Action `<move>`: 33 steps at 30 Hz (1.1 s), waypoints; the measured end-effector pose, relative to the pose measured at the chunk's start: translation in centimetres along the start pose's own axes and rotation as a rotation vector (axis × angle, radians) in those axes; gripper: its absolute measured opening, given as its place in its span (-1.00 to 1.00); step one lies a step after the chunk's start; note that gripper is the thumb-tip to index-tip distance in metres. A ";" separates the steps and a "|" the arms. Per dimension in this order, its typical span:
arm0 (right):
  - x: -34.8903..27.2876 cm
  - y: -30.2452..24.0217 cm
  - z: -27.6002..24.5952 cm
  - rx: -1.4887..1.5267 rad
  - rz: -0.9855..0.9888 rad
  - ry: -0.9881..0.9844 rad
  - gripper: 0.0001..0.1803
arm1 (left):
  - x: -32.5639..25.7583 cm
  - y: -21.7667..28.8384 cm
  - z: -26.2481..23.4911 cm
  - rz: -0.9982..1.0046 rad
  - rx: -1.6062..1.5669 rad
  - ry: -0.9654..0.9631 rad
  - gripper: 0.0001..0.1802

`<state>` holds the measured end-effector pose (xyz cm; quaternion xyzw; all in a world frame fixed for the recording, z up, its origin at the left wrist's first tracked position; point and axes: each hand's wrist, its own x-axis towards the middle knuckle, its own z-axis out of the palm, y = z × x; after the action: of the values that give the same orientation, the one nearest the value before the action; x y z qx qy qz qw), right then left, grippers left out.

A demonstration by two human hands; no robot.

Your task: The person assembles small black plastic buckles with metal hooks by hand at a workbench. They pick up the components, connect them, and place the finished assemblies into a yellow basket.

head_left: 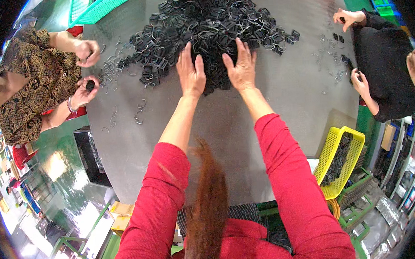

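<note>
A large heap of small black plastic parts with thin metal wire hooks, like clips or buckles, covers the far middle of the table; the parts (210, 22) are too small to name surely. My left hand (191, 73) rests at the heap's near left edge, fingers stretched forward and thumb apart. Facing it, my right hand (242, 68) lies on the near right edge, its fingers also extended and spread. Between the two palms a narrow tongue of black parts (216, 76) reaches toward me. Neither hand grips a part.
Loose wire hooks (140, 112) lie on the grey table (208, 143). A person at left (38, 87) and another at right (384, 66) handle small black parts. A yellow basket (322, 172) of black parts stands at the near right; a green basket (84, 16) is at the far left.
</note>
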<state>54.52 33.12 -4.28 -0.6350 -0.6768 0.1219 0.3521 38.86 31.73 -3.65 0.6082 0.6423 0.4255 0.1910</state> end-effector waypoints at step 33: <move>-24.6 -0.7 -25.6 0.361 0.976 -0.074 -0.75 | -22.0 3.0 -15.9 -0.073 0.216 -0.252 -0.68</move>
<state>68.78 2.52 6.72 -0.8011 -0.2822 0.4089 0.3338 32.72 5.64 1.72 0.6500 0.6769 0.2670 0.2191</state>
